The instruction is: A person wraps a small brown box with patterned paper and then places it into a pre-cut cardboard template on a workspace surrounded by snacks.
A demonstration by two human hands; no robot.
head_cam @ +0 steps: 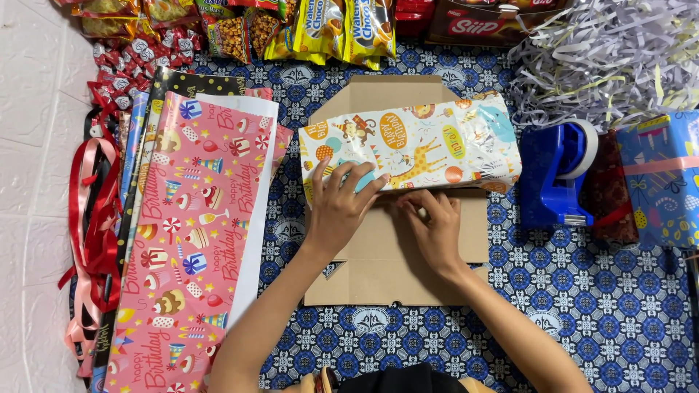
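A box wrapped in white paper printed with animals and balloons (429, 149) lies across a flattened brown cardboard box (393, 269) on the patterned blue cloth. My left hand (338, 207) presses flat on the wrapped box's near left corner, fingers spread. My right hand (437, 229) rests just below the wrapped box's near edge, fingertips pinching at the paper's edge against the cardboard. Whether it grips the paper is unclear.
Pink birthday wrapping sheets (193, 240) are stacked at the left beside red and pink ribbons (95, 218). A blue tape dispenser (557, 175) and a blue wrapped gift (662, 178) sit at the right. Shredded paper (604, 58) and snack packets (320, 29) lie at the back.
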